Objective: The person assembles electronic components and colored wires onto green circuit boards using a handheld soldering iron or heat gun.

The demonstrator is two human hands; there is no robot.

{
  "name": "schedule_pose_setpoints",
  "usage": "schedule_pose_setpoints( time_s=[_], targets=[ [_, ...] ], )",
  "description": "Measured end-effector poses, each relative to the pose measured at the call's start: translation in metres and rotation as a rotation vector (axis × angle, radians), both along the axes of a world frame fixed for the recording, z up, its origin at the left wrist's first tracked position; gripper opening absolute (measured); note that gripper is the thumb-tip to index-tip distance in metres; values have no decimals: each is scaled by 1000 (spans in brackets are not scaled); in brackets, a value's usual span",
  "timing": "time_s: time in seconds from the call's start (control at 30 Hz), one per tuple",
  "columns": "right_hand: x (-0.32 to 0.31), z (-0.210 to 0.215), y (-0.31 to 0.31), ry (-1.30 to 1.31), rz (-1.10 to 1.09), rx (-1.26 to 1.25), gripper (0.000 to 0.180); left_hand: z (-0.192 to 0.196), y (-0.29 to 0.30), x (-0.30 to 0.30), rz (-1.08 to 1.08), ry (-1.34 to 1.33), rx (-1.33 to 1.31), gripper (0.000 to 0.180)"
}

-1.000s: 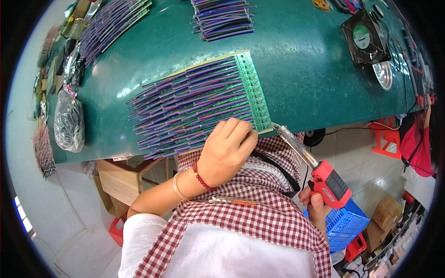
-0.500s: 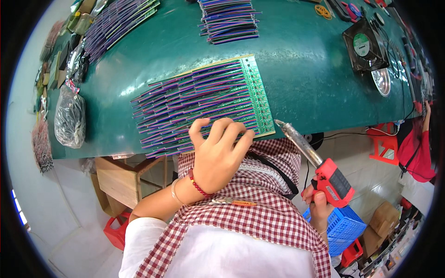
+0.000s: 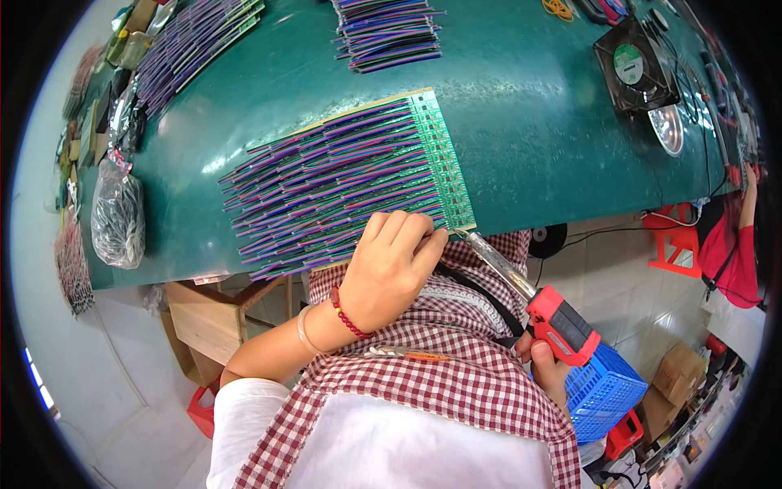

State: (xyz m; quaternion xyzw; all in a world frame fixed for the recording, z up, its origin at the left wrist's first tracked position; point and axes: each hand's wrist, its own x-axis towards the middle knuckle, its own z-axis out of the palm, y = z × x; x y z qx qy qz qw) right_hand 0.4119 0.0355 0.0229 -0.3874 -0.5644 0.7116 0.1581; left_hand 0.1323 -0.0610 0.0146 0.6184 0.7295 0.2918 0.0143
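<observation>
A green circuit board panel (image 3: pixel 445 155) lies at the table's near edge, with rows of blue, red and black wires (image 3: pixel 326 175) running leftward from it. My left hand (image 3: pixel 389 265) bends over the panel's near right corner, thumb and fingers drawn together in a pinch at the wire ends. Whatever sits between those fingertips is too small to make out. In my right hand (image 3: pixel 547 364) is a red and black soldering gun (image 3: pixel 562 326), gripped by its handle. Its metal tip points up and left, at the panel's near right corner, close to my left fingertips.
More wired boards (image 3: pixel 195 49) and a wire bundle (image 3: pixel 387 37) lie farther back. At the right stand a black fan (image 3: pixel 637 65) and a metal dish (image 3: pixel 666 130). A plastic bag (image 3: pixel 118 216) hangs at the left. Below are a blue crate (image 3: pixel 603 395) and a red stool (image 3: pixel 676 248).
My left fingers have gone from spread to pinched together. The soldering gun has moved left, bringing its tip to the panel's corner. The whole view has shifted slightly.
</observation>
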Motion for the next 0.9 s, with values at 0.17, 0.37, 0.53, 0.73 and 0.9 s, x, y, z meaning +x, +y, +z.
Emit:
schedule_pose_setpoints(
  time_s=[0.17,0.37,0.53,0.73,0.9],
  targets=[
    [1,-4,0,-8,9,35,22,1,0,-2,-28,-13,2,27],
    [2,-8,1,-15,37,75,21,3,1,-2,-57,-21,-25,26],
    [4,-7,1,-7,46,94,23,6,2,-2,-76,-12,-61,25],
    [2,-4,0,-34,27,77,24,8,3,-2,-90,-2,-88,27],
    [1,-1,-1,-18,-38,69,48,8,4,-2,-102,16,-97,28]
  ],
)
